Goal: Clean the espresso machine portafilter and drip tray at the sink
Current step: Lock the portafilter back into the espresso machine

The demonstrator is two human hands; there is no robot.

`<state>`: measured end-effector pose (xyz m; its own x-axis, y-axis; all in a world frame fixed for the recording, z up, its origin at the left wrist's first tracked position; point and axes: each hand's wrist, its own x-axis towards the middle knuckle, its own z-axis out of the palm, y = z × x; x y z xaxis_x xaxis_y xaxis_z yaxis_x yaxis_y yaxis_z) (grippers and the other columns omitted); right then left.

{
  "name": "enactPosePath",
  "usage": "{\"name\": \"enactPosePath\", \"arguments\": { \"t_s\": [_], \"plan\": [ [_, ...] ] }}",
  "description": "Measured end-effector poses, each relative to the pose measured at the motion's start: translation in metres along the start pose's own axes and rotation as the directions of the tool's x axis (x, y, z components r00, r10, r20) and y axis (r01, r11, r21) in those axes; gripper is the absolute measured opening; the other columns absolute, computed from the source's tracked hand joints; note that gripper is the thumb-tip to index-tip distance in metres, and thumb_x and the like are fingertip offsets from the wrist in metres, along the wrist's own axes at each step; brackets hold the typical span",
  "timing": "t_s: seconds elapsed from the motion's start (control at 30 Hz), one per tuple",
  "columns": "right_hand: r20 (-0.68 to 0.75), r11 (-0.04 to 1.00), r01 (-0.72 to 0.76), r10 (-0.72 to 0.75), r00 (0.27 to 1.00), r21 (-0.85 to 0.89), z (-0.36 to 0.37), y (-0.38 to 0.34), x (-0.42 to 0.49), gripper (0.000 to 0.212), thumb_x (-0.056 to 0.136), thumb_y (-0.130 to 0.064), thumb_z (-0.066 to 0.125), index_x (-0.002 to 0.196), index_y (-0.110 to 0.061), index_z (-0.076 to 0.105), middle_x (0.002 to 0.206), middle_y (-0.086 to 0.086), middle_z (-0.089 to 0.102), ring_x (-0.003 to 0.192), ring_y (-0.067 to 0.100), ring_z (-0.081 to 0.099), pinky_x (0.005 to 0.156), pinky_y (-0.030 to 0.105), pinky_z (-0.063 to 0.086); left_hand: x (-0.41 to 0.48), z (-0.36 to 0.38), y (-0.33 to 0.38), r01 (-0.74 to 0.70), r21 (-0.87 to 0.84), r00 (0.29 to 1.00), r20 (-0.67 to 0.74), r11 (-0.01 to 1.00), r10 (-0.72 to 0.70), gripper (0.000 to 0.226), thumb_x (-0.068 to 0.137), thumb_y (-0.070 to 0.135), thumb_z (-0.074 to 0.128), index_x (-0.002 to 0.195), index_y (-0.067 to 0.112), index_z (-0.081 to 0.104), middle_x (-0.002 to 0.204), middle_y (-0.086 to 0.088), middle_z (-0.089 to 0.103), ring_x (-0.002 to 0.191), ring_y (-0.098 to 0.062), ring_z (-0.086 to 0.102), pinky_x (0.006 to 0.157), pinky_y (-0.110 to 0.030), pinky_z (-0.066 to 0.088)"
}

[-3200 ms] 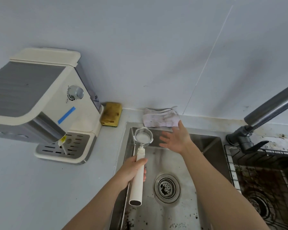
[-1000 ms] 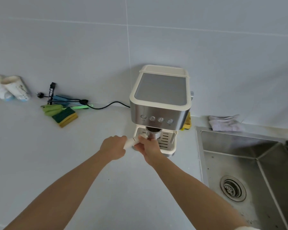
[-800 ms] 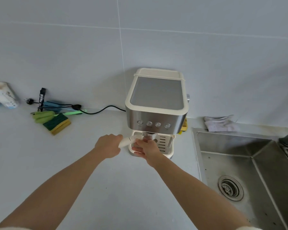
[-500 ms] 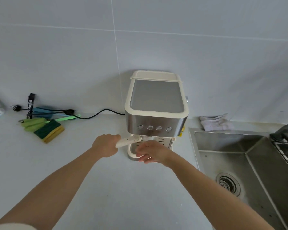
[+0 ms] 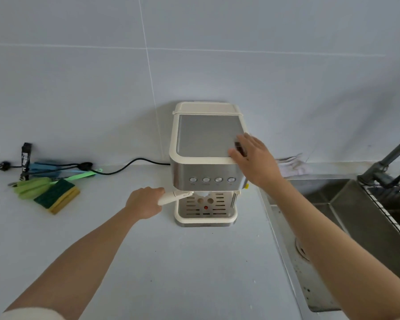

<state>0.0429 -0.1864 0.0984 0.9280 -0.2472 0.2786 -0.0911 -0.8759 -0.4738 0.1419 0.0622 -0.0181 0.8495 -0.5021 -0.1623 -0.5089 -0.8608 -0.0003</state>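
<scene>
Here the left hand (image 5: 146, 202) has its fingers (image 5: 157, 192) clamped round the portafilter (image 5: 172, 197) handle, which juts left from under the machine (image 5: 206, 137) (its head is hidden). The right hand (image 5: 255, 161) lies flat on the machine's top, fingers straight. The drip tray (image 5: 206, 220) sits in the machine's base on the tabletop (image 5: 171, 273), left of the sink (image 5: 346, 204).
</scene>
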Motion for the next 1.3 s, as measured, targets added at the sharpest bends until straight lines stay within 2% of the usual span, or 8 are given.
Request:
{"name": "enactPosePath", "arguments": {
  "t_s": [0.1, 0.23, 0.47, 0.6, 0.8, 0.9, 1.0, 1.3],
  "plan": [
    [-0.046, 0.999, 0.030, -0.028, 0.999, 0.036, 0.008, 0.005, 0.000, 0.025, 0.094, -0.027, 0.045, 0.093, -0.002, 0.046, 0.090, 0.005, 0.045, 0.102, 0.024, 0.044, 0.079, 0.027, 0.031, 0.007, -0.001, -0.003, -0.012, -0.002, 1.000, 0.000, 1.000, 0.012, 0.022, 0.080, 0.019, 0.050, 0.102, 0.015, 0.051, 0.094, -0.008, 0.062, 0.086, -0.029, 0.060, 0.063, -0.028, 0.037],
    [-0.088, 0.995, 0.103, -0.101, 0.991, 0.013, 0.011, 0.007, -0.001, 0.023, 0.096, -0.019, 0.043, 0.086, 0.001, 0.047, 0.088, 0.015, 0.046, 0.091, 0.030, 0.042, 0.082, 0.034, 0.035, 0.016, -0.003, -0.005, -0.036, 0.001, 0.999, -0.003, 0.999, 0.036, 0.021, 0.080, 0.019, 0.051, 0.101, 0.015, 0.051, 0.094, -0.008, 0.062, 0.086, -0.030, 0.060, 0.064, -0.028, 0.037],
    [-0.108, 0.996, 0.083, -0.081, 0.991, 0.015, 0.011, 0.005, -0.003, 0.031, 0.096, -0.023, 0.036, 0.083, 0.004, 0.048, 0.085, 0.019, 0.047, 0.086, 0.032, 0.042, 0.083, 0.025, 0.029, 0.030, -0.004, -0.009, -0.054, -0.002, 0.999, -0.006, 0.999, 0.054, 0.025, 0.078, 0.019, 0.052, 0.104, 0.018, 0.053, 0.084, -0.003, 0.059, 0.072, -0.023, 0.050, 0.062, -0.027, 0.034],
    [-0.114, 0.996, 0.075, -0.071, 0.991, 0.037, 0.013, 0.006, -0.003, 0.024, 0.096, -0.016, 0.042, 0.084, 0.004, 0.048, 0.088, 0.018, 0.046, 0.092, 0.029, 0.043, 0.087, 0.031, 0.034, 0.038, -0.004, -0.011, -0.069, -0.011, 0.998, 0.004, 0.998, 0.069, 0.036, 0.079, 0.020, 0.052, 0.115, 0.021, 0.053, 0.095, -0.005, 0.065, 0.086, -0.027, 0.060, 0.064, -0.027, 0.038],
    [-0.109, 0.997, 0.065, -0.059, 0.992, 0.049, 0.014, 0.008, -0.003, 0.024, 0.096, -0.014, 0.041, 0.089, 0.007, 0.051, 0.091, 0.019, 0.049, 0.096, 0.032, 0.046, 0.100, 0.038, 0.034, 0.041, 0.002, -0.009, -0.060, -0.059, 0.998, -0.003, 0.996, 0.060, 0.034, 0.079, 0.020, 0.053, 0.113, 0.021, 0.054, 0.094, -0.004, 0.066, 0.086, -0.026, 0.060, 0.063, -0.026, 0.036],
    [-0.087, 0.997, 0.058, -0.054, 0.995, 0.045, 0.015, 0.009, -0.003, 0.027, 0.097, -0.015, 0.041, 0.104, 0.008, 0.053, 0.110, 0.019, 0.054, 0.120, 0.035, 0.043, 0.109, 0.039, 0.030, 0.045, 0.003, -0.010, -0.033, -0.091, 0.999, -0.007, 0.995, 0.033, 0.031, 0.079, 0.020, 0.053, 0.109, 0.020, 0.055, 0.093, -0.004, 0.066, 0.085, -0.026, 0.060, 0.063, -0.025, 0.036],
    [-0.097, 0.997, 0.056, -0.050, 0.994, 0.056, 0.017, 0.009, -0.004, 0.031, 0.097, -0.016, 0.040, 0.110, 0.008, 0.053, 0.118, 0.020, 0.054, 0.126, 0.034, 0.040, 0.110, 0.043, 0.030, 0.048, -0.001, -0.006, -0.026, -0.091, 1.000, 0.000, 0.996, 0.026, 0.022, 0.079, 0.020, 0.053, 0.102, 0.018, 0.055, 0.090, -0.002, 0.064, 0.080, -0.023, 0.056, 0.063, -0.025, 0.034],
    [-0.142, 0.997, 0.047, -0.038, 0.989, 0.061, 0.021, 0.009, -0.004, 0.034, 0.096, -0.013, 0.042, 0.122, 0.008, 0.052, 0.135, 0.020, 0.048, 0.136, 0.033, 0.033, 0.111, 0.026, 0.019, 0.044, -0.010, -0.004, -0.048, -0.071, 0.999, -0.013, 0.996, 0.047, 0.018, 0.081, 0.021, 0.052, 0.099, 0.020, 0.055, 0.084, -0.002, 0.063, 0.071, -0.019, 0.047, 0.060, -0.025, 0.031]
  ]
}}
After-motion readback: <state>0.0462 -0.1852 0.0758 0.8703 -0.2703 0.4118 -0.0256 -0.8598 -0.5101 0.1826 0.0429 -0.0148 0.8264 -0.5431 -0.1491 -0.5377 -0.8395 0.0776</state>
